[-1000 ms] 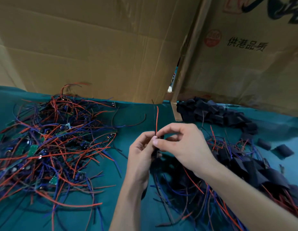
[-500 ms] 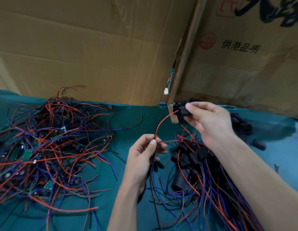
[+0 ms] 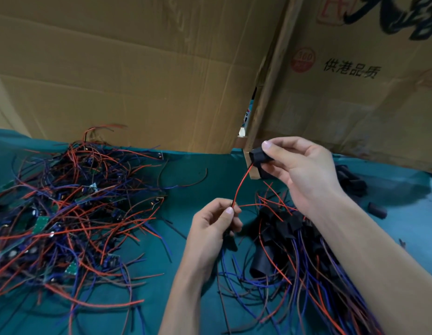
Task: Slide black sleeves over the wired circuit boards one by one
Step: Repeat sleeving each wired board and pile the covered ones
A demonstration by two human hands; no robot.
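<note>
Risk first: the thin red wire (image 3: 241,183) stretched between the two hands looks taut, so a harder tug could, I judge, yank it off its board or pull the small black soft sleeve (image 3: 259,157) back off. It could also snag the loose red and blue leads of the sleeved pile (image 3: 289,228) right under it and drag pieces across the teal cloth-covered table (image 3: 198,175). The right hand (image 3: 304,170) has a closed grip, thumb and curled fingers pinching the sleeve up near the brown cardboard wall (image 3: 137,68); whether a board sits inside it I cannot tell. The left hand (image 3: 213,228) sits lower, grip closed too, thumb and forefinger pinching the wire's lower end. The tangled heap of unsleeved green circuit boards with red, blue and black wires (image 3: 65,213) lies well apart at left, plenty left to do.
</note>
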